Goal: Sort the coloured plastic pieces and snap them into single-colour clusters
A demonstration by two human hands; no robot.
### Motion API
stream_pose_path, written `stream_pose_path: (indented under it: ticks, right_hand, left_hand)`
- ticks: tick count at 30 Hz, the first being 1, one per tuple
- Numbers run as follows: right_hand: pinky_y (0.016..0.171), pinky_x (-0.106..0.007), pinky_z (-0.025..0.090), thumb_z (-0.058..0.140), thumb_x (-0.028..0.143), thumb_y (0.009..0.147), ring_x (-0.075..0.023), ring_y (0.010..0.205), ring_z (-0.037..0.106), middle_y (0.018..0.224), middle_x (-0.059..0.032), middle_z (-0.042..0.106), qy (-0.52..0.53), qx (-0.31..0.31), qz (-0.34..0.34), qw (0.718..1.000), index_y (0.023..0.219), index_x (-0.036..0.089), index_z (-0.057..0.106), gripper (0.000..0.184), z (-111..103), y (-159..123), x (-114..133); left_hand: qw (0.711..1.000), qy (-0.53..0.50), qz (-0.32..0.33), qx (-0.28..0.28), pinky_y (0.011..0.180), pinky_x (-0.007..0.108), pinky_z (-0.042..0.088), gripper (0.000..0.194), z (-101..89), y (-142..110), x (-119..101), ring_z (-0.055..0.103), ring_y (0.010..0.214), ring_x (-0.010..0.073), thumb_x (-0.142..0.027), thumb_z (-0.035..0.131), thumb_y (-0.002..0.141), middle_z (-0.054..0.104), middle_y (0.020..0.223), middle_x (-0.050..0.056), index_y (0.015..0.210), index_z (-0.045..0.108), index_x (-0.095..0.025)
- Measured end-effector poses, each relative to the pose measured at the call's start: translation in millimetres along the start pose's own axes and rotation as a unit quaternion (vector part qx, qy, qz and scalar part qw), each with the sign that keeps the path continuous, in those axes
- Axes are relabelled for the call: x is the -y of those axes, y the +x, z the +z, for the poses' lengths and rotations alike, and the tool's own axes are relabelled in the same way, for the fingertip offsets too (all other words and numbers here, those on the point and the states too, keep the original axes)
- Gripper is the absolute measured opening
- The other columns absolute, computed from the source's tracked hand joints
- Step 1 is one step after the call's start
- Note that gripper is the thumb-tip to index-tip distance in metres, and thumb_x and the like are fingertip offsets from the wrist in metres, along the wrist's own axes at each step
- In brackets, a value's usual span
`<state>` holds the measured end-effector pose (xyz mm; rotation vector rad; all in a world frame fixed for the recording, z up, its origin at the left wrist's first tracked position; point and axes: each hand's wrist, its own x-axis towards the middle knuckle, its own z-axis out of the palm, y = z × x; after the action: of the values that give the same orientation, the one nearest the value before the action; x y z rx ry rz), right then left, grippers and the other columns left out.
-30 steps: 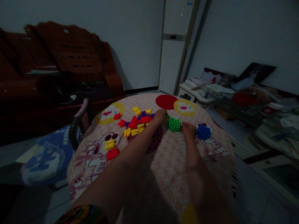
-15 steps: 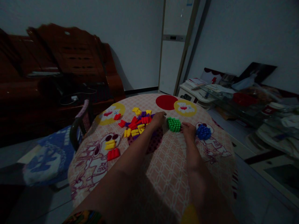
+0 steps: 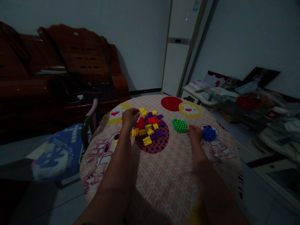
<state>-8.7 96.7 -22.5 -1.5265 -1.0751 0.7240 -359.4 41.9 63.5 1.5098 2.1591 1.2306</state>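
My left hand (image 3: 129,116) hovers with curled fingers over the left edge of a pile of red, yellow and purple plastic pieces (image 3: 150,128) on the round table (image 3: 164,168); what it holds, if anything, is hidden. My right hand (image 3: 195,133) rests closed on the cloth between a green studded cluster (image 3: 180,125) and a blue studded cluster (image 3: 209,133), touching neither clearly.
A chair with a blue cushion (image 3: 56,156) stands at the table's left. A dark wooden sofa (image 3: 58,75) lines the back wall. A tall white cabinet (image 3: 180,50) stands in the corner, with a cluttered low shelf (image 3: 246,100) to the right.
My left hand has moved left, from beside the green cluster to the far left side of the coloured pile. My right hand has stayed in place. The view has shifted slightly.
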Motion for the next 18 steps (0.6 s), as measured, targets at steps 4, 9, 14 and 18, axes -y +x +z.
stream_pose_path:
  ticks: [4,9,14,18]
  right_hand:
    - [0.044,-0.021,0.042,0.054,0.023,0.06,-0.0133,0.047,0.057,0.055,0.0022,0.063,0.021,0.025,0.036,0.999,0.096,0.014,0.071,0.041,-11,-18,7]
    - [0.046,-0.023,0.045,0.056,0.025,0.058,-0.0136,0.046,0.057,0.057,0.0007,0.064,0.034,0.077,0.052,0.995,0.094,0.014,0.067,0.039,-33,-56,5]
    - [0.047,-0.025,0.044,0.055,0.032,0.063,-0.0163,0.051,0.06,0.062,-0.0025,0.067,-0.021,0.089,0.026,0.995,0.091,0.015,0.07,0.036,-36,-77,-4]
    - [0.056,-0.03,0.047,0.052,0.038,0.069,-0.0206,0.064,0.065,0.073,-0.0065,0.071,-0.104,0.048,-0.068,0.991,0.088,0.016,0.073,0.036,-30,-79,-8]
  left_hand:
    - [0.999,0.019,0.011,0.031,0.076,0.027,0.054,0.031,14.3,1,1,0.071,0.081,0.0185,-0.022,0.062,0.08,0.078,0.095,0.008,0.106,0.076,-0.015]
    - [0.996,0.064,0.031,0.045,0.083,0.028,0.052,0.029,30.2,0,-2,0.071,0.091,0.0208,-0.019,0.062,0.08,0.078,0.102,0.008,0.104,0.077,-0.016]
    - [0.992,0.093,0.051,0.072,0.089,0.029,0.05,0.033,44.7,-4,-7,0.07,0.1,0.0229,-0.016,0.061,0.08,0.078,0.106,0.009,0.108,0.077,-0.015]
    - [0.99,0.085,0.076,0.086,0.09,0.029,0.05,0.035,47.9,-5,-10,0.069,0.1,0.0219,-0.015,0.06,0.079,0.077,0.107,0.009,0.111,0.076,-0.014]
